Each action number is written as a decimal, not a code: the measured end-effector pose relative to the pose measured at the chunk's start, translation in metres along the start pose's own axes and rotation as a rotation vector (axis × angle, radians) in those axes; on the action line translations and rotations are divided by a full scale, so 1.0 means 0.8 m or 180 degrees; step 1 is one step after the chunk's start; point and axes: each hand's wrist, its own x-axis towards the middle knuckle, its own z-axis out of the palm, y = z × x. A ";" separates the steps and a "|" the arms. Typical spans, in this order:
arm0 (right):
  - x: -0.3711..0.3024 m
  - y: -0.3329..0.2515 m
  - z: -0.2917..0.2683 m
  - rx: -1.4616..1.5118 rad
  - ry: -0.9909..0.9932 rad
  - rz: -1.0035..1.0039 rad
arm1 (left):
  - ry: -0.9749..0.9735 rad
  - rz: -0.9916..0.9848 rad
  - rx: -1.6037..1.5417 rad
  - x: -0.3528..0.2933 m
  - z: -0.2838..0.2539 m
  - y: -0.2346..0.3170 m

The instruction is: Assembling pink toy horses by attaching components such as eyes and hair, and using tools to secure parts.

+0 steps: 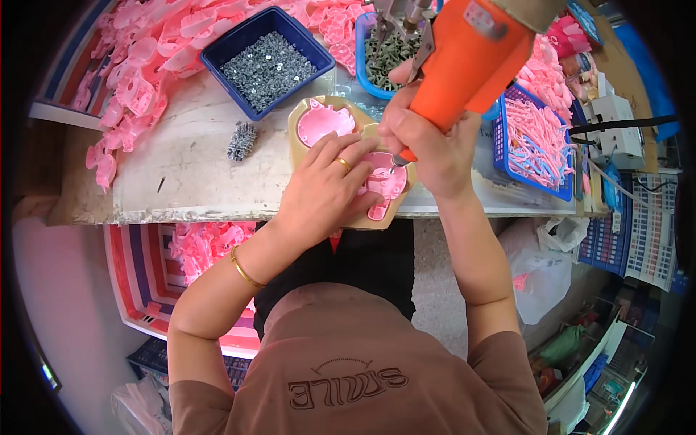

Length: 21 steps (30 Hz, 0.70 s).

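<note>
My right hand (pixel 433 145) is wrapped round an orange power screwdriver (pixel 464 69), its metal tip (pixel 398 161) pointing down at a pink plastic shell (pixel 383 181). Whether the tip touches a screw is too small to tell. The shell sits in the right-hand hollow of a beige holding block (pixel 384 217) at the table's front edge. My left hand (pixel 324 177) lies over the block with its fingers stretched out, touching the shell's left side and hiding part of it. Another pink shell (pixel 324 122) rests in the block's other hollow.
Beyond the block stands a dark blue bin (pixel 257 112) of small metal pieces. A lighter blue basin (pixel 362 65) holds dark greenish parts. At right, a blue basket (pixel 500 148) carries pink and blue sticks. Pink parts (pixel 145 61) heap at the left; a screw-studded clump (pixel 241 141) lies nearer.
</note>
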 end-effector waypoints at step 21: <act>-0.009 0.026 -0.006 0.0239 0.0037 -0.0020 | -0.0025 0.0012 0.0066 0.003 0.000 0.000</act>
